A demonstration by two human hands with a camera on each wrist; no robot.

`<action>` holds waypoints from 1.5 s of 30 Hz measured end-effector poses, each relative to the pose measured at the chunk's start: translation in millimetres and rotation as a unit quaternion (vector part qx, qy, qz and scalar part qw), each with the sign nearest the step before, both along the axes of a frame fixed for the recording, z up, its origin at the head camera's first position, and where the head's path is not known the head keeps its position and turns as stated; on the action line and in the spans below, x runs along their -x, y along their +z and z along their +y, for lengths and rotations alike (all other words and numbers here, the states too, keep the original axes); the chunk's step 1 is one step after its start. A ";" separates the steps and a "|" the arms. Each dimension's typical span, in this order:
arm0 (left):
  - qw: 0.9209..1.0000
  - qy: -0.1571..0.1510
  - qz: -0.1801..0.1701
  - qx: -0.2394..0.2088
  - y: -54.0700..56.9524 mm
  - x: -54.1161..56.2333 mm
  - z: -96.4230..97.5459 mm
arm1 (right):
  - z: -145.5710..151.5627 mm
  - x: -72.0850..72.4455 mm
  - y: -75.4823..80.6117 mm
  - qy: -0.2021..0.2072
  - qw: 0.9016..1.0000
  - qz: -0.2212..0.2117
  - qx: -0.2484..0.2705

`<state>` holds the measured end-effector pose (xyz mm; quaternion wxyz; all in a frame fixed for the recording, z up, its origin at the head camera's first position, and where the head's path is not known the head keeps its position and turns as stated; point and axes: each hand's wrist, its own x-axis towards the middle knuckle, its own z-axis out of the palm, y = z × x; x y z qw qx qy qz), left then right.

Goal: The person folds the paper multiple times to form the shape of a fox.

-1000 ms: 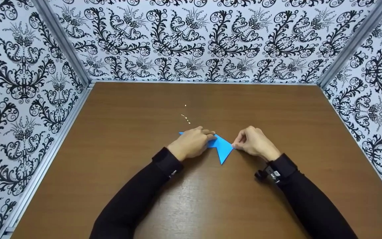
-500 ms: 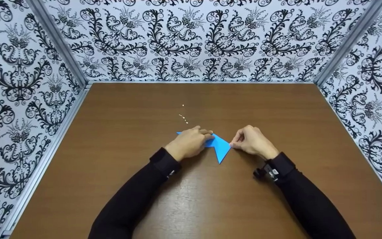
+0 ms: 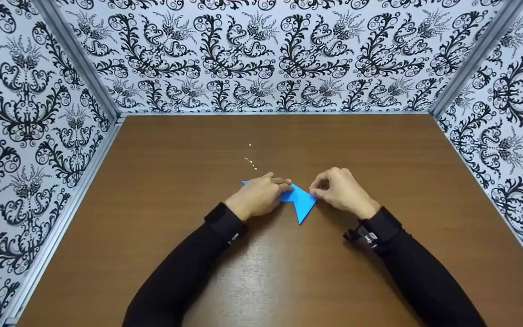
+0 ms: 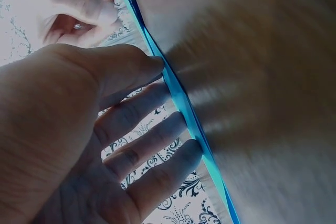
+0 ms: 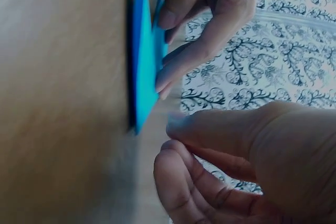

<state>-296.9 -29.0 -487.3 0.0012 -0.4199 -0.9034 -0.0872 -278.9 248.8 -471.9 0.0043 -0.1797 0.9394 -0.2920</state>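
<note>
A folded sheet of blue paper (image 3: 302,202) with pointed corners lies flat on the brown table (image 3: 334,272). My left hand (image 3: 258,194) rests across its left part and hides much of it. In the left wrist view, the left thumb and fingertips press on the blue paper (image 4: 181,100), the fingers nearly straight. My right hand (image 3: 341,190) is at the paper's right corner, its fingers curled and the thumb close to the forefinger. From the right wrist view, these fingertips stand slightly apart from the paper (image 5: 144,66), with nothing showing between them.
Several tiny pale specks (image 3: 251,162) lie on the table beyond the left hand. Patterned black-and-white panels (image 3: 243,54) enclose the back and sides, with grey metal posts (image 3: 80,59) at the corners. A dark device (image 3: 370,234) is strapped to the right wrist.
My right hand has let go of the paper's right corner and shifted slightly up and left. The left hand keeps its place on the paper.
</note>
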 end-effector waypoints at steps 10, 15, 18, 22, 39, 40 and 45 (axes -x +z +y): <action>1.000 0.001 0.009 -0.004 -4.7 0.6 3.9 | -19.8 5.8 -6.7 0.018 1.000 0.014 -0.010; 1.000 -0.001 0.010 -0.008 -5.3 2.1 4.2 | -23.2 8.3 -14.3 0.022 1.000 0.019 -0.009; 1.000 0.001 0.006 -0.011 -5.3 2.0 3.6 | -23.7 8.3 -17.1 0.025 0.999 0.026 -0.005; 1.000 0.004 0.004 0.000 -4.2 1.1 3.0 | -26.2 7.4 -18.8 0.031 0.999 0.042 0.001; 1.000 0.020 -0.012 0.006 -0.9 -0.7 0.8 | -33.1 5.8 -22.4 0.057 0.996 0.075 0.001; 1.000 0.019 -0.013 0.004 -0.2 -0.3 0.6 | -33.4 5.9 -21.8 0.057 0.995 0.076 -0.001; 1.000 0.023 -0.008 -0.002 3.2 0.8 -0.2 | -35.4 5.4 -18.9 0.055 0.996 0.077 -0.006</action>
